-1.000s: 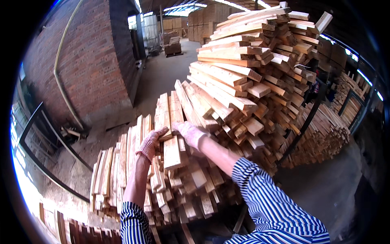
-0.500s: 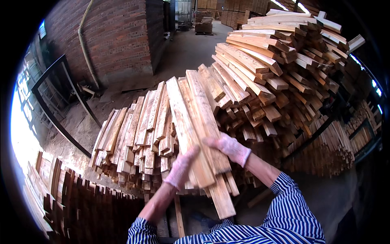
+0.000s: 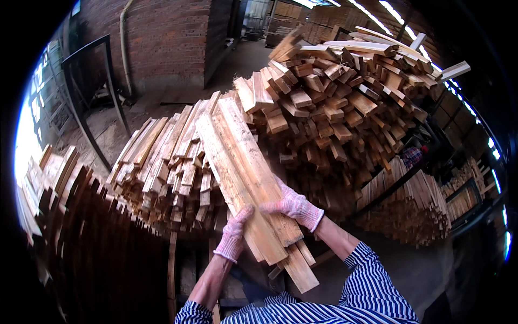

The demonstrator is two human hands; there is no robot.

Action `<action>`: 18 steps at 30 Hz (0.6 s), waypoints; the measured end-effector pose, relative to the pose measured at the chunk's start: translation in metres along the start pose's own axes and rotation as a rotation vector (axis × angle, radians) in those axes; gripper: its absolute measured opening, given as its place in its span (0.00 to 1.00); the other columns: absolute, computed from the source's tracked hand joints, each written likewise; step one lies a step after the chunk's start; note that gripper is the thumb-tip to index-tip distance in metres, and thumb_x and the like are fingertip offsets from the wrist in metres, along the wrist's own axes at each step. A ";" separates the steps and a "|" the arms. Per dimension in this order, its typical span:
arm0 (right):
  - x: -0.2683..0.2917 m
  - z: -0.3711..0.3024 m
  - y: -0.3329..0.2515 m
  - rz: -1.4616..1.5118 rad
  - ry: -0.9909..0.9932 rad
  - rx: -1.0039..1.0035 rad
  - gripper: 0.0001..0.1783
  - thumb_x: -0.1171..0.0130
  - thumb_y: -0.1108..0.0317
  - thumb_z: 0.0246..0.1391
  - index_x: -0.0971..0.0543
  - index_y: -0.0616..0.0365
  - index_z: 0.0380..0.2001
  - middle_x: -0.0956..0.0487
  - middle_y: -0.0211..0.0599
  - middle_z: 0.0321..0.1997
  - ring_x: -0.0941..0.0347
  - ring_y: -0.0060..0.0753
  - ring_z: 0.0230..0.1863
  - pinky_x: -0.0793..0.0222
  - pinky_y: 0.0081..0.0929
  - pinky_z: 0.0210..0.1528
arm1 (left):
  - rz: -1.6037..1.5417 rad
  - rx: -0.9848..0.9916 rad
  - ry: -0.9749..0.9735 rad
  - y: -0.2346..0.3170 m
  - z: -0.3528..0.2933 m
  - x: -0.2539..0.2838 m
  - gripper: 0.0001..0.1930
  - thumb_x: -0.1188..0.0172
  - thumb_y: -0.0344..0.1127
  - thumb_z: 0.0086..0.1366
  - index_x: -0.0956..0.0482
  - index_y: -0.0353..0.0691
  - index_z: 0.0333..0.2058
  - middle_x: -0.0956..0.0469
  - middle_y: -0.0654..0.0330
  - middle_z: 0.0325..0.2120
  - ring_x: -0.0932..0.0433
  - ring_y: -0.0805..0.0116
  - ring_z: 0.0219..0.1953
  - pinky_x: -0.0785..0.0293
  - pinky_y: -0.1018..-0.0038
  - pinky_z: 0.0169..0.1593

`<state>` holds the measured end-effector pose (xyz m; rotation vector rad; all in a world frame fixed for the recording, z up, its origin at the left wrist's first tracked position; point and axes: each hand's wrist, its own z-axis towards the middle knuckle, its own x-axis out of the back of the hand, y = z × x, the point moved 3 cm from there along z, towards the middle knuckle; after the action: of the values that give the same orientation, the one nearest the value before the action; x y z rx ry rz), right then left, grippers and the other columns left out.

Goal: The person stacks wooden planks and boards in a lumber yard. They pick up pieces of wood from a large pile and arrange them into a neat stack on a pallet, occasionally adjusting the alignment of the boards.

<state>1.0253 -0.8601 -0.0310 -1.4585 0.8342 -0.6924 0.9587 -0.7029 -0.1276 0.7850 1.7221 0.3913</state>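
Both my hands wear pinkish-white knitted gloves and hold a bundle of several long wooden planks [image 3: 245, 167] in front of me. My left hand [image 3: 235, 231] grips the bundle's left edge, thumb on top. From the right, my right hand [image 3: 295, 207] clasps it, with the thumb laid across the upper face and the fingers round the side. The planks slant from upper left to lower right, their near ends uneven. One lower plank [image 3: 300, 268] sticks out furthest toward me. The undersides of the planks and my fingertips there are hidden.
Beyond the bundle, a stack of planks [image 3: 162, 148] lies at left. A taller heap [image 3: 334, 108] rises at right. More planks [image 3: 54, 167] stand at far left, near a black metal frame [image 3: 86, 102]. A brick wall [image 3: 167, 43] is behind; another pile [image 3: 404, 202] sits at right.
My view has turned toward the right, and the piles sit differently in it. The plank bundle stays in both hands; my left hand appears slightly lower.
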 end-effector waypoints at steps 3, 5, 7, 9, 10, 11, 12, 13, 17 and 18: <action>-0.019 -0.011 0.007 0.043 -0.027 0.049 0.58 0.22 0.72 0.44 0.46 0.60 0.74 0.30 0.42 0.68 0.33 0.36 0.68 0.38 0.36 0.71 | 0.026 -0.041 0.030 0.003 -0.026 0.002 0.33 0.31 0.45 0.64 0.30 0.33 0.61 0.19 0.52 0.49 0.18 0.58 0.49 0.20 0.61 0.55; -0.030 -0.018 0.012 0.090 -0.032 0.043 0.56 0.24 0.70 0.45 0.45 0.60 0.73 0.30 0.42 0.68 0.33 0.36 0.68 0.38 0.36 0.71 | -0.007 -0.019 0.022 -0.002 -0.033 0.010 0.33 0.30 0.47 0.62 0.28 0.33 0.59 0.19 0.52 0.48 0.17 0.59 0.47 0.19 0.61 0.55; -0.040 -0.019 0.019 -0.059 -0.036 0.014 0.44 0.32 0.64 0.54 0.40 0.62 0.71 0.31 0.44 0.69 0.34 0.39 0.69 0.40 0.36 0.73 | -0.034 -0.024 0.031 -0.001 -0.046 0.014 0.33 0.29 0.47 0.62 0.28 0.33 0.59 0.19 0.52 0.48 0.17 0.59 0.46 0.19 0.61 0.54; -0.066 -0.028 0.014 -0.110 -0.070 -0.025 0.38 0.44 0.57 0.63 0.41 0.61 0.71 0.32 0.47 0.71 0.36 0.42 0.71 0.42 0.38 0.75 | -0.024 -0.059 0.024 -0.007 -0.051 0.028 0.34 0.28 0.48 0.62 0.28 0.32 0.58 0.19 0.52 0.46 0.18 0.59 0.45 0.18 0.63 0.54; -0.072 -0.038 0.014 -0.031 -0.068 -0.041 0.37 0.50 0.54 0.66 0.41 0.61 0.72 0.32 0.48 0.71 0.36 0.43 0.71 0.43 0.40 0.75 | -0.011 -0.067 0.005 -0.008 -0.065 0.022 0.34 0.29 0.49 0.62 0.28 0.32 0.59 0.20 0.52 0.47 0.18 0.59 0.46 0.19 0.64 0.55; -0.072 -0.054 0.005 0.031 -0.042 -0.049 0.36 0.55 0.50 0.70 0.42 0.61 0.72 0.32 0.49 0.71 0.37 0.44 0.72 0.44 0.41 0.76 | 0.003 -0.064 -0.041 -0.008 -0.080 0.002 0.35 0.29 0.50 0.63 0.29 0.32 0.59 0.20 0.51 0.48 0.19 0.60 0.48 0.21 0.64 0.57; -0.077 -0.062 0.004 0.047 -0.092 -0.054 0.37 0.50 0.51 0.68 0.42 0.61 0.73 0.32 0.48 0.71 0.36 0.44 0.71 0.44 0.41 0.75 | 0.028 -0.093 -0.045 -0.006 -0.096 -0.005 0.36 0.30 0.51 0.63 0.30 0.31 0.60 0.21 0.50 0.51 0.21 0.59 0.51 0.23 0.66 0.60; -0.076 -0.071 0.004 0.023 -0.130 -0.062 0.40 0.44 0.54 0.64 0.43 0.60 0.73 0.32 0.47 0.71 0.35 0.42 0.71 0.43 0.41 0.75 | 0.004 -0.110 -0.050 -0.009 -0.111 -0.008 0.37 0.30 0.51 0.63 0.31 0.30 0.61 0.22 0.49 0.53 0.20 0.60 0.51 0.24 0.66 0.61; -0.063 -0.111 0.027 -0.076 -0.143 -0.156 0.61 0.22 0.68 0.44 0.50 0.56 0.76 0.34 0.41 0.71 0.37 0.37 0.71 0.42 0.37 0.73 | -0.118 -0.133 0.035 -0.062 -0.147 -0.001 0.35 0.31 0.48 0.64 0.32 0.34 0.62 0.22 0.52 0.52 0.20 0.60 0.51 0.22 0.64 0.58; -0.070 -0.120 0.027 -0.048 -0.183 -0.178 0.63 0.21 0.69 0.43 0.51 0.56 0.76 0.35 0.40 0.72 0.38 0.36 0.72 0.43 0.37 0.74 | -0.328 -0.091 0.063 -0.077 -0.155 0.001 0.38 0.26 0.33 0.60 0.37 0.37 0.64 0.22 0.53 0.51 0.19 0.58 0.50 0.19 0.60 0.55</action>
<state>0.8847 -0.8692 -0.0454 -1.6792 0.7351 -0.5216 0.7894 -0.7367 -0.1297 0.4183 1.8404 0.2690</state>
